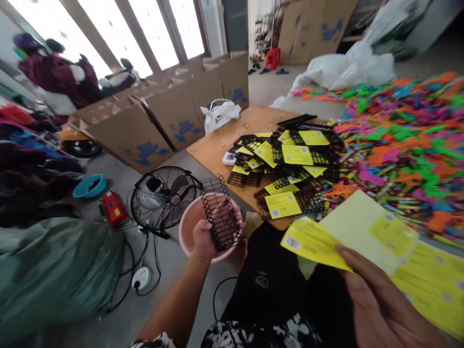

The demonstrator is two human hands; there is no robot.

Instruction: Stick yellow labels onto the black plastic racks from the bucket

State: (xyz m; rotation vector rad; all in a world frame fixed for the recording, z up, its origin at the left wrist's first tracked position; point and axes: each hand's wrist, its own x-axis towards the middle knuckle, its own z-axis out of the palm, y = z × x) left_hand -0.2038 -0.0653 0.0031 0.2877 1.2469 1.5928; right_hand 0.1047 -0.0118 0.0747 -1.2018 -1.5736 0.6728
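Observation:
My left hand [205, 239] is closed around a black plastic grid panel [222, 220], held upright over a pink tub [185, 227]. Between the thumb and fingers of my right hand [373, 295] is a yellow printed card [313, 241] with a barcode at its left end. Behind that card, more yellow sheets and a paler one [358, 227] spread out on the right. On the wooden board [213, 145] lies a heap of black grid panels, several with yellow cards [282, 205] on them.
Colourful plastic pieces [398, 145] are piled at the right. A floor fan [170, 195] stands left of the tub, near a power strip [141, 278] and cables. Open cardboard boxes [184, 106] line the back. A green sack [61, 270] lies at lower left.

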